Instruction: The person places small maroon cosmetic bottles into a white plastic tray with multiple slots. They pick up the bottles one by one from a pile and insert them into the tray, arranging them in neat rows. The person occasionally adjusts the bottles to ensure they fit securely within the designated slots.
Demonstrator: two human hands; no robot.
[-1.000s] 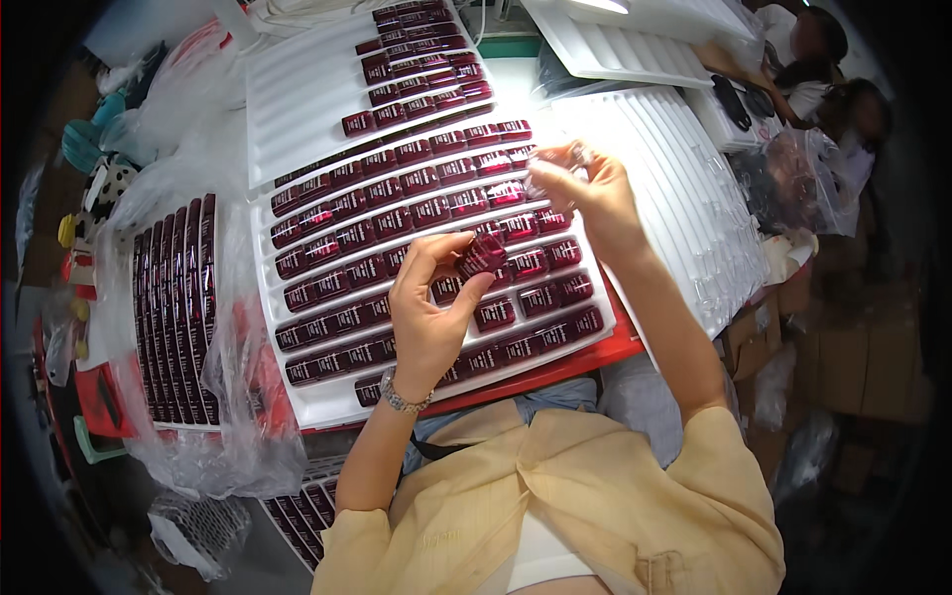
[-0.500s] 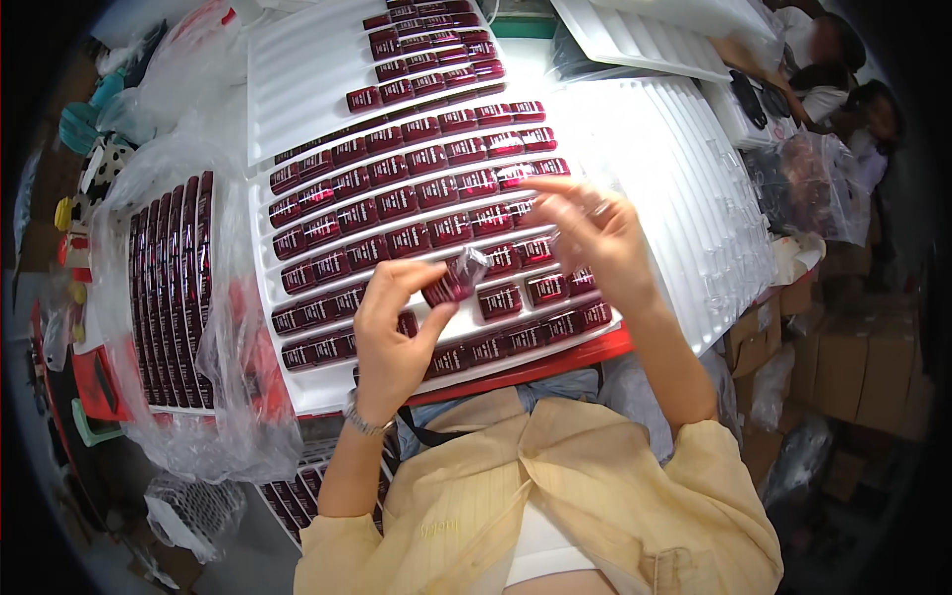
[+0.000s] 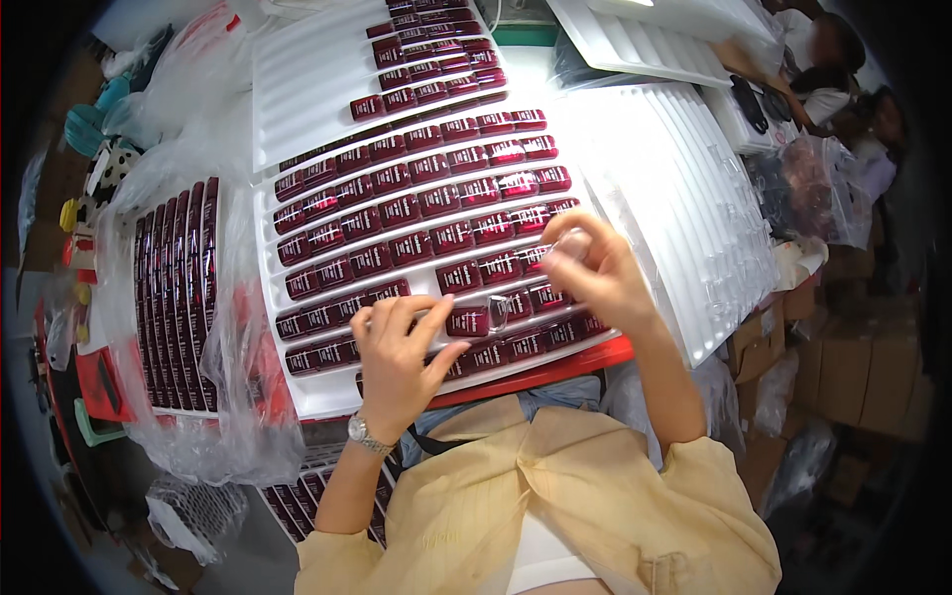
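A white ridged tray [image 3: 327, 402] before me carries rows of small dark red bottles [image 3: 410, 248] lying on their sides. My left hand [image 3: 397, 352] is low over the near rows, thumb and fingers apart, with nothing gripped. Right beside its fingertips lies one bottle [image 3: 466, 322] with a clear cap [image 3: 497, 311] at its right end. Over the tray's right side is my right hand [image 3: 603, 278], its thumb and fingers pinched on a small clear piece [image 3: 571, 241] that looks like a cap.
An empty-looking white ridged tray [image 3: 659, 198] with clear pieces along its right side stands to the right. At left, another filled tray [image 3: 177, 297] sits in clear plastic wrap [image 3: 248, 416]. Cardboard boxes [image 3: 843, 357] are at far right; a person [image 3: 823, 59] is at the back right.
My left hand has let go of the capped bottle, which now lies in a near row. A clear piece now shows in my right hand, which was blurred before.
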